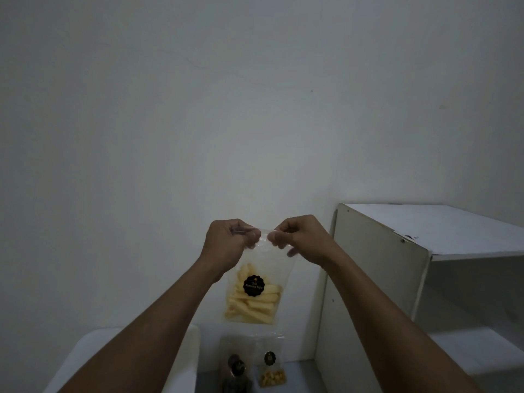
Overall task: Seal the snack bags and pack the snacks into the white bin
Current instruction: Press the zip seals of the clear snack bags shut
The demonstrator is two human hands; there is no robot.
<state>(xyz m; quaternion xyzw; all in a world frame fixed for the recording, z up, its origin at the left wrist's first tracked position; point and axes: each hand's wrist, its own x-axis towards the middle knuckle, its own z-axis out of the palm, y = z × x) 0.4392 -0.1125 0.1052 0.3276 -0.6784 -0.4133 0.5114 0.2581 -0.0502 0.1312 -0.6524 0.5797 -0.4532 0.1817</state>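
I had my left hand [230, 241] and right hand [297, 236] pinched on the clear stick-snack bag [253, 290]; uneven pressure could leave its seal gapped.

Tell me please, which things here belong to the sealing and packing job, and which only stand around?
Belong to the job:
bag of yellow sticks, held by left hand and right hand
dark snack bag
small yellow snack bag
white bin

Only standing around:
white shelf unit
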